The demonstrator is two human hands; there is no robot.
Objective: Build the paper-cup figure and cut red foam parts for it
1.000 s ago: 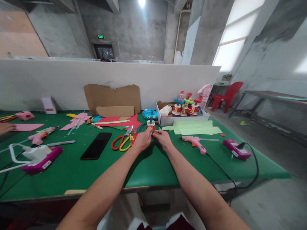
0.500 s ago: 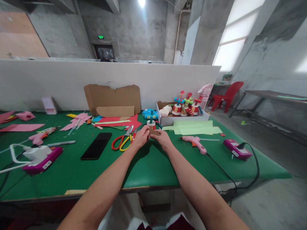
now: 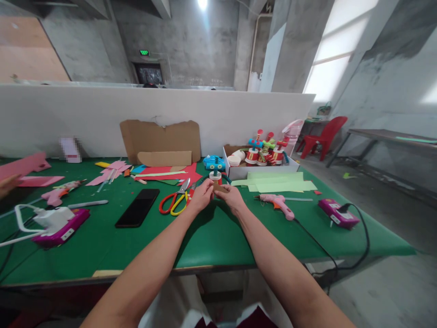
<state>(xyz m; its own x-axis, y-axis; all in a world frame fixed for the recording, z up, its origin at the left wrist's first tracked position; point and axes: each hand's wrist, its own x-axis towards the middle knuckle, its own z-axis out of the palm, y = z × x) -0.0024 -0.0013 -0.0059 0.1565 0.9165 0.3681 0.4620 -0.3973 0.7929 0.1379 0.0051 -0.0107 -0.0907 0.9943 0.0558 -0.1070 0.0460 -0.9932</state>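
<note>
Both my hands meet at the middle of the green table (image 3: pixel 211 237). My left hand (image 3: pixel 202 196) and my right hand (image 3: pixel 232 197) are closed in pinches on a small brown cardboard piece (image 3: pixel 219 187) held between them. Just behind it stands a small red and white paper-cup figure (image 3: pixel 215 176) with teal arms. Red and yellow scissors (image 3: pixel 175 200) lie left of my left hand. A pink glue gun (image 3: pixel 277 203) lies right of my right hand.
A black phone (image 3: pixel 137 207) lies left of the scissors. A white box (image 3: pixel 261 161) of finished cup figures stands behind, with green paper sheets (image 3: pixel 276 182) beside it. Pink power strips (image 3: pixel 58 225) (image 3: pixel 337 213) and cords sit at both sides. Another person's hand (image 3: pixel 7 184) holds pink paper at far left.
The brown cardboard piece has come into view between my fingers, and my hands have shifted slightly. At far left the other person has lifted pink paper.
</note>
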